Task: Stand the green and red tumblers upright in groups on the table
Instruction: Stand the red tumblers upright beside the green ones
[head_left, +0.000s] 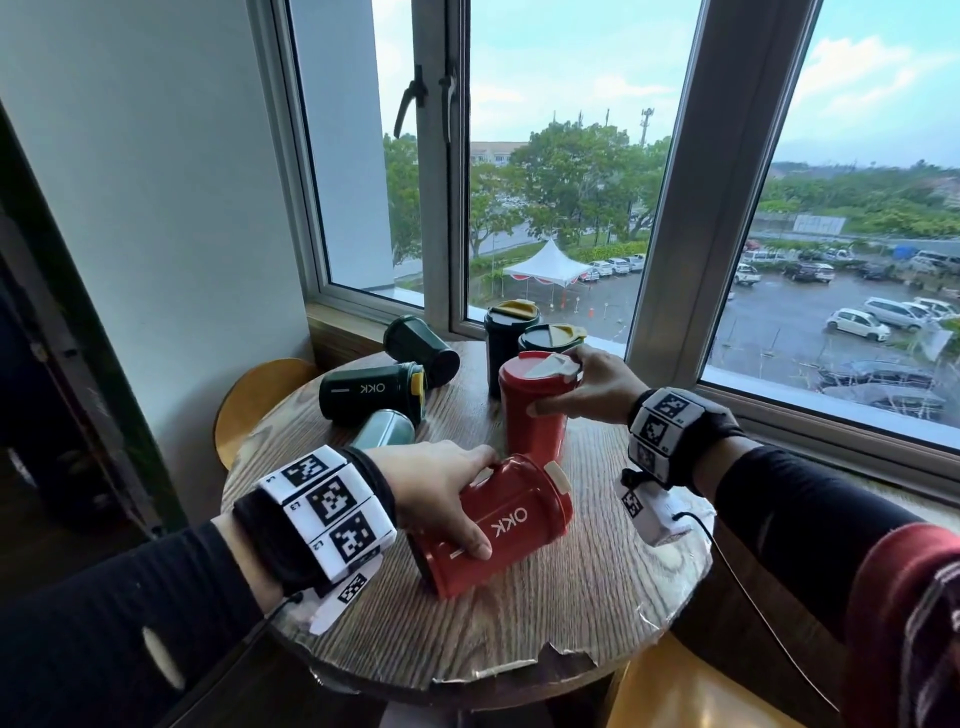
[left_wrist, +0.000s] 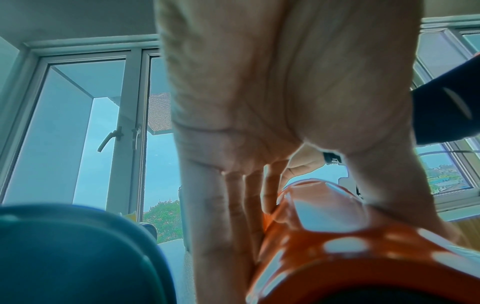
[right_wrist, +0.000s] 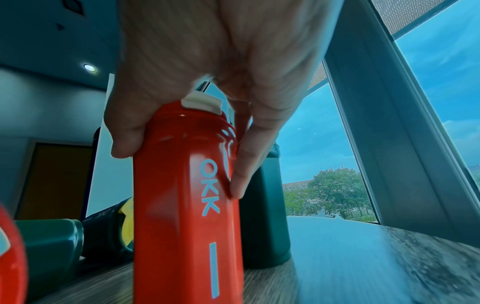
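Note:
On the round wooden table (head_left: 545, 623) my left hand (head_left: 441, 493) grips a red tumbler (head_left: 498, 525) that lies on its side, lid toward the right. In the left wrist view the fingers (left_wrist: 233, 216) wrap this red tumbler (left_wrist: 337, 246). My right hand (head_left: 587, 384) holds the top of a second red tumbler (head_left: 535, 405), which stands upright. Thumb and fingers clasp its lid end in the right wrist view (right_wrist: 187, 185). Two green tumblers (head_left: 511, 332) stand upright behind it. Two dark green tumblers (head_left: 374, 389) and a paler one (head_left: 382, 428) lie on their sides at the left.
The table stands against a window sill (head_left: 831, 415) and a white wall (head_left: 156, 208). Its front edge has torn covering (head_left: 545, 660). Yellow chairs show at the left (head_left: 254, 400) and below right (head_left: 685, 691). A cable (head_left: 753, 597) hangs from my right wrist.

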